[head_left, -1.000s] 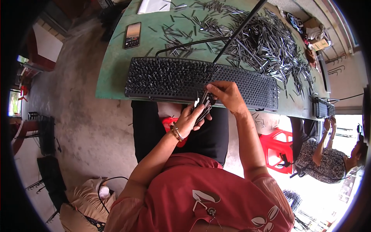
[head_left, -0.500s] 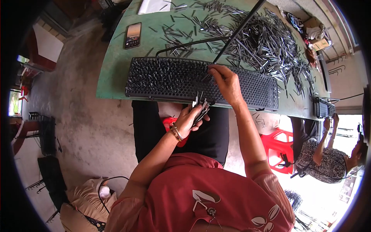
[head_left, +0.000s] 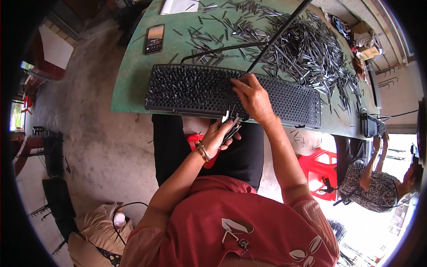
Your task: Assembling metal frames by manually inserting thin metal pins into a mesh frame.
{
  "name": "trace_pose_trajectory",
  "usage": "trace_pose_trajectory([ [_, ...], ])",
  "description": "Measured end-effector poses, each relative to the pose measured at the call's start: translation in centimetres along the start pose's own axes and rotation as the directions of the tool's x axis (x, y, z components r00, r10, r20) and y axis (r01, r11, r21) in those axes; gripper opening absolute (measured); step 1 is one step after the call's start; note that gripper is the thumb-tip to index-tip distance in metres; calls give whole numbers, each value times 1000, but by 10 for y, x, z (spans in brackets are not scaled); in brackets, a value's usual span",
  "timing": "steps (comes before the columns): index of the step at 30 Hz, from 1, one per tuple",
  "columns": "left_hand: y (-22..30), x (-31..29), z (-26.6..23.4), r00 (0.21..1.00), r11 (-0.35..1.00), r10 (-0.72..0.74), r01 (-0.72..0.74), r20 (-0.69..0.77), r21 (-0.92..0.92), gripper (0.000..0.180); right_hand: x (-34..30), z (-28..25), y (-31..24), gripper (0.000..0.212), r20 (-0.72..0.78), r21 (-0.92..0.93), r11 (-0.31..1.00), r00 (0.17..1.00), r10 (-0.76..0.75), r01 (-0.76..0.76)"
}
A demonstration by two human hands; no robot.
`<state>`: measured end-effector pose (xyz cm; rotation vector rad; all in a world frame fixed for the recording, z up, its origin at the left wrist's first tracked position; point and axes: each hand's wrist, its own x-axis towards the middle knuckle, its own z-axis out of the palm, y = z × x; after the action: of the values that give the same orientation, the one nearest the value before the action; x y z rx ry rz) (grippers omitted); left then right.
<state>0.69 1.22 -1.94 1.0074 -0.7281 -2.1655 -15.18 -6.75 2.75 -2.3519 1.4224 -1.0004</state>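
Note:
A long black perforated tray [head_left: 289, 99] rests along the near edge of the green table. Its left half is packed with upright thin dark strips [head_left: 182, 89]; round holes show bare on the right half. My right hand [head_left: 254, 99] reaches over the tray's middle, thumb and fingers pinched at the border of the filled part. Whatever is between those fingertips is too small to make out. Just below the near edge of the tray, my left hand [head_left: 215, 139] is closed round a bundle of thin dark strips [head_left: 232, 128], their ends sticking up.
A large heap of loose strips [head_left: 307, 49] covers the table's [head_left: 133, 84] right side. Black bent rods [head_left: 275, 38] rise behind the tray. A phone [head_left: 154, 39] and white paper [head_left: 178, 6] lie left. Another person [head_left: 371, 182] works at a similar tray [head_left: 372, 125], near a red stool [head_left: 318, 171].
My right hand has moved slightly left and lower over the tray, its fingertips now nearer the packed strips. My left hand stays in place with the bundle.

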Motion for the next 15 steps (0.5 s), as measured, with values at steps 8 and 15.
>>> trace_pose_trajectory([
  [8, -2, 1, -2, 998, 998, 52, -52, -30, 20, 27, -4, 4, 0, 26, 39, -98, 991, 996, -85, 88],
  [15, -2, 0, -4, 997, 997, 76, -75, -27, 35, 24, -14, -7, -2, 21, 162, 247, 942, 968, 190, -226],
])
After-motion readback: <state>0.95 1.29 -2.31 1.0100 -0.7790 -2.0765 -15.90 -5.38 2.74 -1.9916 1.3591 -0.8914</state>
